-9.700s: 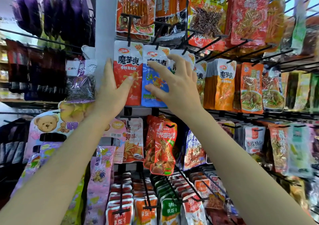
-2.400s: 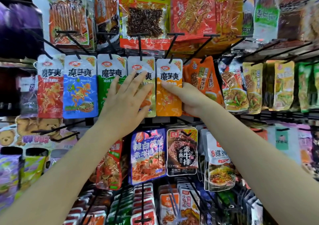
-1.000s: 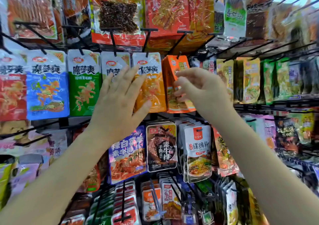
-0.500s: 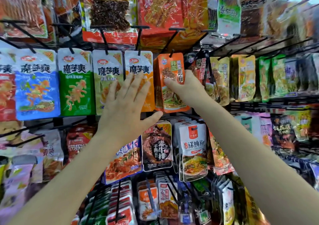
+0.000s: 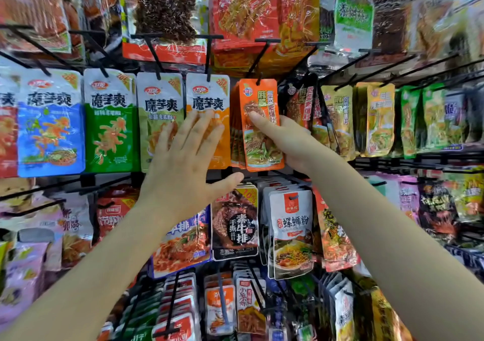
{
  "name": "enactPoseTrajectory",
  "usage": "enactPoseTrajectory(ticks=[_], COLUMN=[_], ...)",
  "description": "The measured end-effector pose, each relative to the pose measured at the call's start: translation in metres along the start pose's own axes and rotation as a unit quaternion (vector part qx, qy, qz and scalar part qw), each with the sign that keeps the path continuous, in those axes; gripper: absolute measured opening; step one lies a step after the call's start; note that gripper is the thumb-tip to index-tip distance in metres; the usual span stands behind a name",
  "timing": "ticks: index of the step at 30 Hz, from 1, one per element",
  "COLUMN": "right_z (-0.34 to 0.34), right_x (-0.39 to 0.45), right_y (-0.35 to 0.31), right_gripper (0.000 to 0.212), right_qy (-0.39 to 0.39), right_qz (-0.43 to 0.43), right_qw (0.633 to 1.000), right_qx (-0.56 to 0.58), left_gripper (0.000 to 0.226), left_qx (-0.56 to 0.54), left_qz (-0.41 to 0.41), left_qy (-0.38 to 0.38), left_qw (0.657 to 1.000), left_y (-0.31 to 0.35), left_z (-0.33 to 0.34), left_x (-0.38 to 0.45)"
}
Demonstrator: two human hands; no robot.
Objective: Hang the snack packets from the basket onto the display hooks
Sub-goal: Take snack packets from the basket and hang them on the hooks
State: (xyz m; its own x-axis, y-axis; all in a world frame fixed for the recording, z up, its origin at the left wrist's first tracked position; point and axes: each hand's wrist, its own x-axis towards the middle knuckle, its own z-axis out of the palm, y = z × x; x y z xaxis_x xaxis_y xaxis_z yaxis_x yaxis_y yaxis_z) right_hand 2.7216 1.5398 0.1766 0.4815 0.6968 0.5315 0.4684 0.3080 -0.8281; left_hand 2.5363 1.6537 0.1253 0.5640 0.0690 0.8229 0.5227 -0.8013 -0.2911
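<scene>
A stack of orange snack packets (image 5: 258, 100) hangs from a black display hook (image 5: 259, 55) in the middle row. My right hand (image 5: 284, 141) grips this stack from the right, thumb across the front packet and fingers hidden behind it. My left hand (image 5: 188, 162) lies flat with fingers spread on the yellow-orange packet (image 5: 207, 97) and the light green packet (image 5: 158, 102) hanging just to the left. No basket is in view.
Green (image 5: 110, 121) and blue (image 5: 49, 123) packets hang further left in the same row. Long black hooks stick out toward me above and on the right. Larger packets fill the top row, and a white noodle packet (image 5: 290, 225) and a dark packet (image 5: 234, 223) hang below.
My view and both hands shifted rightward along the middle row. My right hand went from the yellow-orange packet to the orange stack and closed on it. My left hand stayed flat.
</scene>
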Motion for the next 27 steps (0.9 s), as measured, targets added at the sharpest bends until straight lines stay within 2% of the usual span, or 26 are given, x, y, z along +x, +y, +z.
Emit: enactPoseTrajectory(ticks=[3, 7, 10, 14, 21, 27], right_z=[0.002, 0.007, 0.009, 0.006, -0.003, -0.001], right_x=[0.001, 0.002, 0.002, -0.003, -0.013, -0.015], right_y=[-0.001, -0.002, -0.001, -0.003, -0.008, -0.003], right_gripper=[0.054, 0.084, 0.058, 0.035, 0.038, 0.042], right_qy=[-0.026, -0.018, -0.032, -0.041, -0.025, 0.041], right_qz=[0.011, 0.029, 0.028, 0.024, -0.001, -0.027], right_qw=[0.999, 0.996, 0.994, 0.994, 0.997, 0.999], right_qx=[0.045, 0.077, 0.096, 0.097, 0.069, -0.021], left_gripper=[0.096, 0.096, 0.096, 0.096, 0.096, 0.097], left_qx=[0.002, 0.006, 0.004, -0.002, 0.003, 0.002], left_qz=[0.003, 0.001, 0.001, 0.001, 0.002, -0.003], left_qy=[0.001, 0.004, 0.0, -0.002, 0.005, 0.003], left_qw=[1.0, 1.0, 1.0, 1.0, 1.0, 1.0], left_y=[0.0, -0.001, -0.001, -0.001, 0.0, 0.0], left_z=[0.001, 0.001, 0.001, 0.002, 0.0, -0.002], left_x=[0.0, -0.001, -0.001, 0.0, -0.002, -0.003])
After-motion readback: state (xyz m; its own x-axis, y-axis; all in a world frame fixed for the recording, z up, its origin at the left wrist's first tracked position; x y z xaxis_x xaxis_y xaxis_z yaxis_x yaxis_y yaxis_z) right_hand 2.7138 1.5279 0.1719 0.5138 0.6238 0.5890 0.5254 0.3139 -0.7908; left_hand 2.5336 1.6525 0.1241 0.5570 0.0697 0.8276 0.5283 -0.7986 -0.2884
